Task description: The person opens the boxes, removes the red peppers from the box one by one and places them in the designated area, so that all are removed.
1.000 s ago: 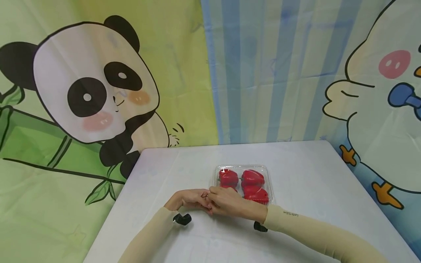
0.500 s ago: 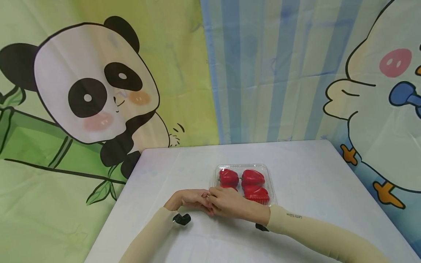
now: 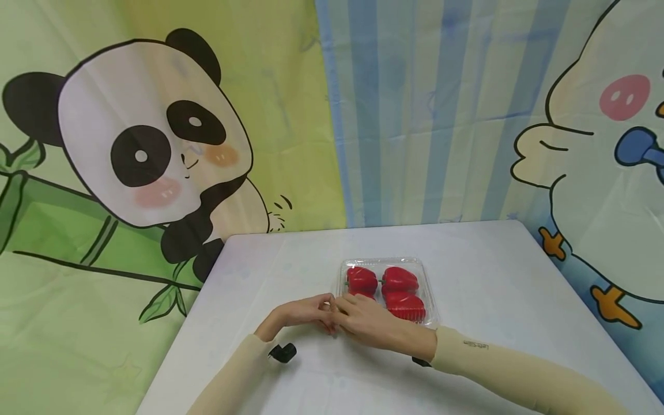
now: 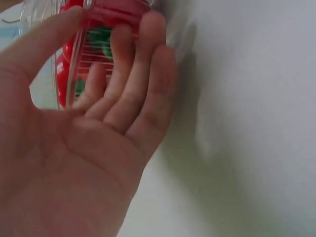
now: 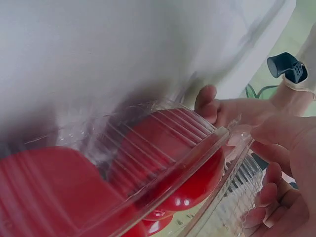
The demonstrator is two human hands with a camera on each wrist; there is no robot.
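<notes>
A clear plastic clamshell box with several red bell peppers inside sits on the white table. Both hands meet at its near left corner. My left hand holds that corner, its thumb against the box and its fingers bent along the ribbed side. From the other side, my right hand pinches the corner of the rim with thumb and fingers. In the right wrist view, the two rims stand slightly apart, and a glossy pepper shows in the gap. The right hand hides part of the box in the head view.
The white table extends around the box. Behind it hangs a curtain printed with a panda and a white bird. Black camera mounts sit on the wrists under beige sleeves.
My left hand has shifted a little to the left, its thumb and index finger now more raised. My right wrist has moved slightly right and nearer the body. The box stays almost in place.
</notes>
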